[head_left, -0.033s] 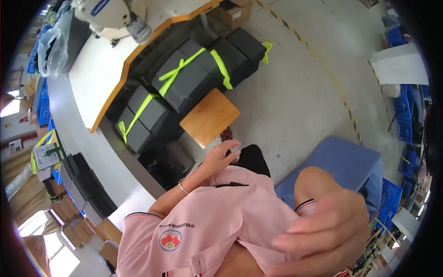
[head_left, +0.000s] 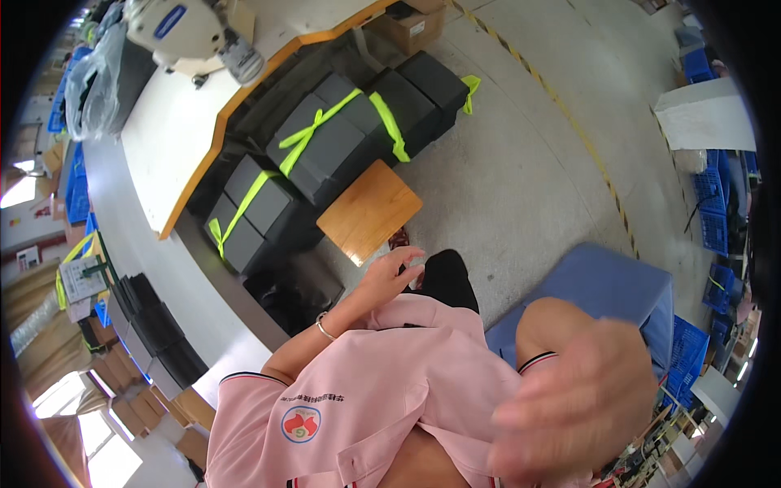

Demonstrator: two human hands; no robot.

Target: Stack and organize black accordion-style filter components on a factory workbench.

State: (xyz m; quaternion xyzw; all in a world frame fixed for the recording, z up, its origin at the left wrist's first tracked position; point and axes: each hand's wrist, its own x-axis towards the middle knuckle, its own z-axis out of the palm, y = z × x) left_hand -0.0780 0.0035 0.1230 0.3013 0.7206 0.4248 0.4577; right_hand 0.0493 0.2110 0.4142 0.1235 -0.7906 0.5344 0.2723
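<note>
Over my lap, beside the hem of a pink polo shirt [head_left: 390,366], my left hand [head_left: 392,272] hangs with loosely bent fingers apart and nothing visible in them. A bracelet [head_left: 325,327] circles that wrist. My right hand [head_left: 579,403] is raised close to the camera in front of the shirt's right side. It is blurred, but its fingers look stretched toward the left and apart, with no object visible in them. A wooden stool [head_left: 370,210] with a square top stands just beyond my left hand.
Dark grey blocks [head_left: 325,134] bound with yellow-green strips lie under a white table [head_left: 175,122] with a wooden edge. On it is a white machine [head_left: 181,28]. Right of me stands a blue padded piece [head_left: 602,281], with blue crates [head_left: 712,199] farther off.
My right hand has shifted slightly up and to the right, its fingers drawing away from the shirt's middle. My left hand stays in the same place.
</note>
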